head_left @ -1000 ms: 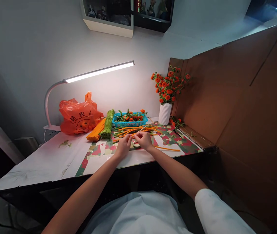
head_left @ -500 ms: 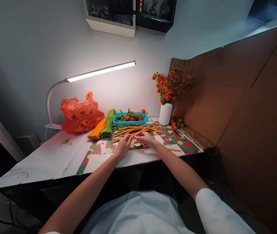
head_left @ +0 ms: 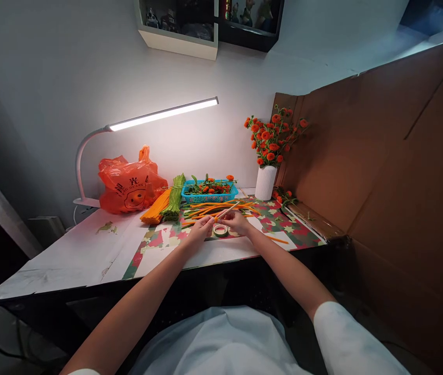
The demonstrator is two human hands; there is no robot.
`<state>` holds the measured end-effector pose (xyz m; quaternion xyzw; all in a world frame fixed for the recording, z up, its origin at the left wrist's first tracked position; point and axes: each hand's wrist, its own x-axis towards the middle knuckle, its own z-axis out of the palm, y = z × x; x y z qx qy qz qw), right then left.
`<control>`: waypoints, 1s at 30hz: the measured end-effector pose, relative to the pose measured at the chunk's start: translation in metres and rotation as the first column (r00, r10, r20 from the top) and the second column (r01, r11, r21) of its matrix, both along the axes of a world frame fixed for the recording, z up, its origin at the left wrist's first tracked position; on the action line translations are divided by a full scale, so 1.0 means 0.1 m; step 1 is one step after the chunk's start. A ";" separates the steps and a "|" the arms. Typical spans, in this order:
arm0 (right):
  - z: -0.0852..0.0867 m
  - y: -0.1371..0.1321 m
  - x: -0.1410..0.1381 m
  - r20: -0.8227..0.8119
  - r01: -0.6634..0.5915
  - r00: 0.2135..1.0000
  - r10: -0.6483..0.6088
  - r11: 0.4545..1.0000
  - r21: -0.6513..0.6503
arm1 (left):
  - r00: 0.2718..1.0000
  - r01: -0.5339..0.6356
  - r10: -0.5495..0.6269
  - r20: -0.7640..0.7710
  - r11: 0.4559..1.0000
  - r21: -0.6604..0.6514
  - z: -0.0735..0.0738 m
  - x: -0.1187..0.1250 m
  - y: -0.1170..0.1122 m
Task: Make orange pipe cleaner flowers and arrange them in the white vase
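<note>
Along the right side stands a tall cardboard sheet (head_left: 393, 156), brown and creased, hemming in the bench (head_left: 61, 255), whose white top is partly covered by a camouflage cover (head_left: 281, 213) printed with stars. Overhead hang a white box (head_left: 178, 47) and a black box (head_left: 248, 40), both with small figures (head_left: 247, 14) inside. At the left, a slim lamp (head_left: 164, 114) with a curved neck shines over a crinkled orange plastic bag (head_left: 131, 185), its contents hidden. At the right, a ribbed white vase (head_left: 265, 183) holds fluffy orange flowers (head_left: 270, 135). Between bag and vase, a blue plastic basket (head_left: 207, 198) with pierced sides holds orange blooms (head_left: 210, 190) and greenery. Left of it lie a green bundle (head_left: 174, 200) and an orange bundle (head_left: 154, 208); in front, loose strips (head_left: 205, 209) are partly blocked from view by both hands. Between the left hand (head_left: 204, 225) and the right hand (head_left: 236, 222), a round roll of tape (head_left: 220, 234) lies flat. The right hand's fingers close on a thin pale stick (head_left: 229, 210), slanting up and away; the left hand pinches a small orange strip (head_left: 216, 219) near the stick's lower end, over the bench
</note>
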<state>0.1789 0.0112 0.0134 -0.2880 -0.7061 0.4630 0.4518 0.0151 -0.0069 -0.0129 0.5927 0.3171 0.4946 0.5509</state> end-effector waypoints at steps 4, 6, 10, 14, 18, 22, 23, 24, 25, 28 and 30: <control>0.02 -0.02 0.06 0.080 -0.010 0.997 0.009 1.000 0.008 | 0.999 0.026 -0.026 0.022 1.000 -0.004 -0.02 0.01 0.00; 0.00 0.00 0.08 0.125 -0.017 0.992 0.020 1.000 -0.023 | 0.999 0.032 -0.032 0.004 0.999 0.015 -0.04 0.01 0.02; -0.06 0.04 0.10 0.180 0.013 0.984 -0.001 0.998 -0.064 | 0.999 0.036 -0.035 -0.030 0.999 0.029 -0.08 0.02 0.05; -0.02 0.06 0.12 0.231 0.018 0.973 0.018 0.988 -0.151 | 0.999 -0.014 0.015 -0.033 1.000 0.017 -0.09 0.04 0.05; 0.07 0.03 0.12 0.256 -0.017 0.963 0.084 0.967 -0.253 | 0.997 -0.065 0.066 -0.047 0.997 0.035 -0.09 0.06 0.04; 0.13 0.02 0.10 0.291 -0.011 0.952 0.091 0.964 -0.264 | 0.996 -0.067 0.069 -0.053 0.997 0.042 -0.10 0.06 0.03; 0.14 0.02 0.09 0.299 -0.007 0.950 0.088 0.965 -0.262 | 0.996 -0.072 0.075 -0.053 0.996 0.043 -0.10 0.06 0.03; 0.14 0.02 0.08 0.304 -0.005 0.949 0.087 0.966 -0.259 | 0.995 -0.077 0.080 -0.053 0.996 0.045 -0.11 0.06 0.03; 0.15 0.02 0.08 0.307 -0.005 0.948 0.087 0.966 -0.258 | 0.995 -0.082 0.084 -0.054 0.995 0.048 -0.12 0.06 0.03; 0.14 0.02 0.08 0.303 -0.011 0.949 0.086 0.970 -0.244 | 0.993 -0.081 0.086 -0.080 0.995 0.066 -0.14 0.05 0.05; 0.12 0.02 0.09 0.298 -0.021 0.950 0.092 0.972 -0.233 | 0.990 -0.090 0.099 -0.106 0.992 0.086 -0.16 0.04 0.06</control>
